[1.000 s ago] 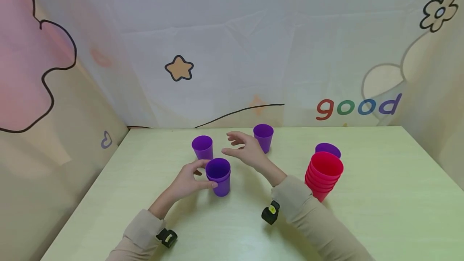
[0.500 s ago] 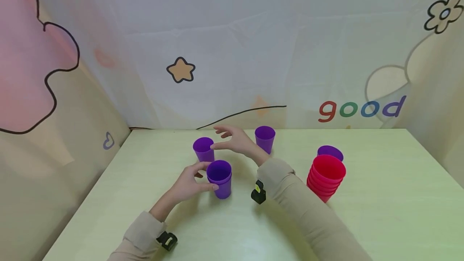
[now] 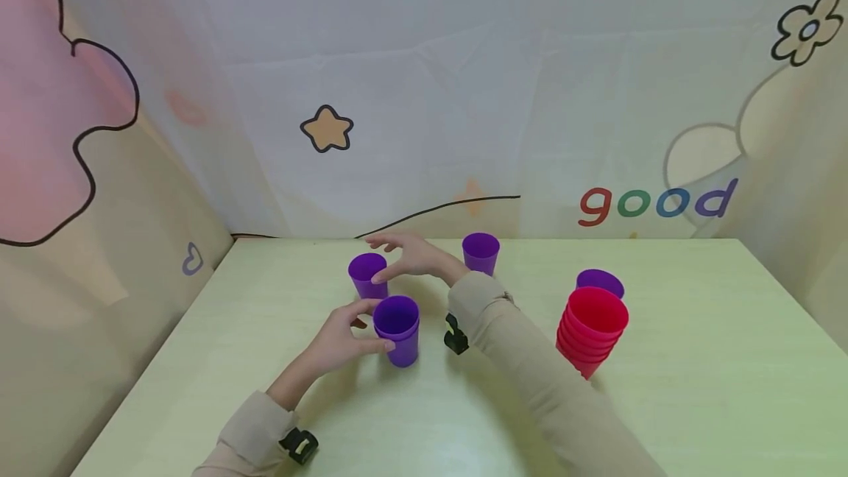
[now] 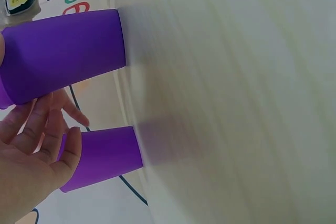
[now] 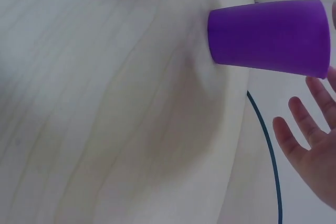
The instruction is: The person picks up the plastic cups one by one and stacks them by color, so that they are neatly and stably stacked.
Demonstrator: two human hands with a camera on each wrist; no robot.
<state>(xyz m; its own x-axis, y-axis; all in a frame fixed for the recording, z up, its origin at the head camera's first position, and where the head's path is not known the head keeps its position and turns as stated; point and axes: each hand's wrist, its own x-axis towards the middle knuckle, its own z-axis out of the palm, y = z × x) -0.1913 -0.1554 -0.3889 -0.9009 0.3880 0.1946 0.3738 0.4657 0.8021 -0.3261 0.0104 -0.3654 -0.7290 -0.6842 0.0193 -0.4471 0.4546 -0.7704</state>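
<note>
In the head view, two nested purple cups (image 3: 401,344) stand upright on the table, gripped around the upper sides by the left hand's (image 3: 339,341) thumb and fingers. Just behind them stands another purple cup (image 3: 366,276). The right hand (image 3: 412,255) reaches over from the right, its thumb at that cup's rim and its fingers spread behind it. The right wrist view shows this same cup (image 5: 268,39) upright, with the right hand's (image 5: 315,156) fingers extended beside its rim. The left wrist view has the gripped stack (image 4: 68,56) close up.
A purple cup (image 3: 481,250) stands farther back, partly behind the right forearm. On the right is a tall stack of red cups (image 3: 592,326), with a purple cup (image 3: 599,282) partly hidden behind it. A printed cloth (image 3: 424,94) hangs behind the table (image 3: 715,389).
The right hand has moved left, past the rear purple cup, to the back-left purple cup's rim. The left hand keeps its grip on the nested cups, which stay in place.
</note>
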